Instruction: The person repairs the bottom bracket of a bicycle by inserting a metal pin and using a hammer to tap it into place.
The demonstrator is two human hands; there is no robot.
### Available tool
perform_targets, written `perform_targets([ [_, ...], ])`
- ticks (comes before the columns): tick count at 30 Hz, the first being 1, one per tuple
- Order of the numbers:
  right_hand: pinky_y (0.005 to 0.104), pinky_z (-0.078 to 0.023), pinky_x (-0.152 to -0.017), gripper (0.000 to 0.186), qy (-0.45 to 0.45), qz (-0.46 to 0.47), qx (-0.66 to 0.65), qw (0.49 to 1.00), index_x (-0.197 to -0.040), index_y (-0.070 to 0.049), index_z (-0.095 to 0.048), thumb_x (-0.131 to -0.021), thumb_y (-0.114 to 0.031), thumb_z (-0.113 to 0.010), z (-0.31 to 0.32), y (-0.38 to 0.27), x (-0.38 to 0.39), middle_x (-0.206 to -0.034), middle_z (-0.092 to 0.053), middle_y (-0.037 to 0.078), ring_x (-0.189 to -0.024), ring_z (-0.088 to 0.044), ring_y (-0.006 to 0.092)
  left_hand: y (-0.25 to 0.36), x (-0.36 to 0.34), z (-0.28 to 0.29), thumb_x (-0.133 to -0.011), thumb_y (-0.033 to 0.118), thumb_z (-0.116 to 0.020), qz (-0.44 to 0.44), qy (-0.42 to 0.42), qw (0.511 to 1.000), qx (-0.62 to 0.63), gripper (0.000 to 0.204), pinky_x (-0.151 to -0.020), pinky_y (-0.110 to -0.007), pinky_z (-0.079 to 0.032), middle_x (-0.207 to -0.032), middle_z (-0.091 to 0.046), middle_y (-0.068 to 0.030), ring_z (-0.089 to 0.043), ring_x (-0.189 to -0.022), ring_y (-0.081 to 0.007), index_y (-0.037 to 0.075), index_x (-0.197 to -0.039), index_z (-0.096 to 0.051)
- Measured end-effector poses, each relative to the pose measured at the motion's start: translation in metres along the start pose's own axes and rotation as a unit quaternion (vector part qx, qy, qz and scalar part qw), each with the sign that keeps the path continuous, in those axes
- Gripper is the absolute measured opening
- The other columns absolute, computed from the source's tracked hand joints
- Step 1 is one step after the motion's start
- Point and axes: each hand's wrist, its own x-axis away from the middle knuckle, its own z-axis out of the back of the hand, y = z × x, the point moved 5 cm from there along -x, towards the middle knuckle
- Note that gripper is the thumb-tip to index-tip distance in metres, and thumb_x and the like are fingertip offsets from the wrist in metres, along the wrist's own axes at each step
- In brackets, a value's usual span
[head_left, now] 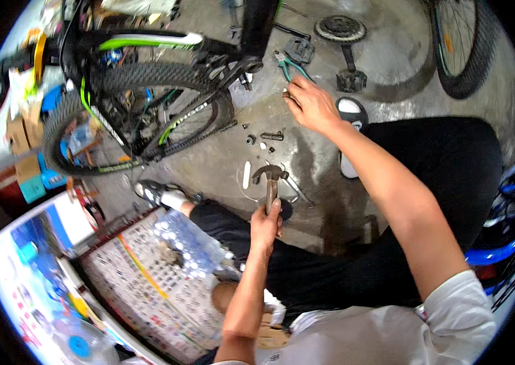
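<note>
My left hand (265, 228) is wrapped around the handle of a claw hammer (271, 175), whose dark head points away from me above the concrete floor. Farther off and to the right, my right hand (311, 104) is closed with thumb and fingertips together; a small dark bit shows at the tips, too small to name. Just beyond its knuckles are green-handled pliers (290, 66), jaws pointing away. A white stick-like piece (246, 174) lies left of the hammer head. Partly behind the hammer is a silver metal tool (297, 190). Several small dark parts (272, 136) are scattered between my hands.
A black and green bicycle (148, 115) takes up the far left. A chainring with crank (341, 29) and a loose pedal (299, 50) lie beyond my right hand. Another wheel (464, 48) stands far right. A glass-topped display case (148, 280) is near left; a blue object (501, 246) is at right.
</note>
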Motion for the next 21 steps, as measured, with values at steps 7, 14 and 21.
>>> perform_targets([
  [7,0.0465,-0.052,-0.081,0.012,-0.17,0.097,0.019,0.981,-0.097,-0.005,-0.062,-0.086,-0.01,-0.059,0.014,-0.045,-0.022,-0.093,-0.067,0.014,-0.093,-0.064,0.0361,-0.048,-0.036,-0.01,-0.093,0.04,-0.068,0.033,-0.013,0.992,-0.12,0.048,-0.046,-0.031,-0.045,-0.059,-0.058,-0.0046,-0.056,-0.048,-0.0148,-0.005,-0.108,-0.067],
  [14,0.0492,-0.051,-0.076,0.013,-0.512,0.258,0.186,0.798,-0.092,-0.003,-0.063,-0.081,-0.008,-0.058,0.093,-0.129,-0.056,-0.086,-0.066,0.016,-0.086,-0.064,0.0396,-0.057,-0.051,-0.044,-0.095,0.032,-0.066,0.066,-0.049,0.995,0.063,0.038,-0.047,-0.031,-0.046,-0.067,-0.058,-0.0051,-0.056,-0.05,-0.0146,-0.005,-0.096,-0.06],
  [21,0.0336,-0.049,-0.075,0.01,-0.422,0.076,0.226,0.875,-0.099,0.002,-0.062,-0.09,-0.003,-0.059,0.17,-0.137,-0.079,-0.09,-0.065,0.015,-0.082,-0.065,0.0261,-0.025,-0.038,-0.077,-0.097,0.026,-0.066,0.018,-0.223,0.928,0.298,0.029,-0.046,-0.031,-0.043,-0.072,-0.055,-0.0036,-0.052,-0.054,-0.0132,0.0,-0.099,-0.054],
])
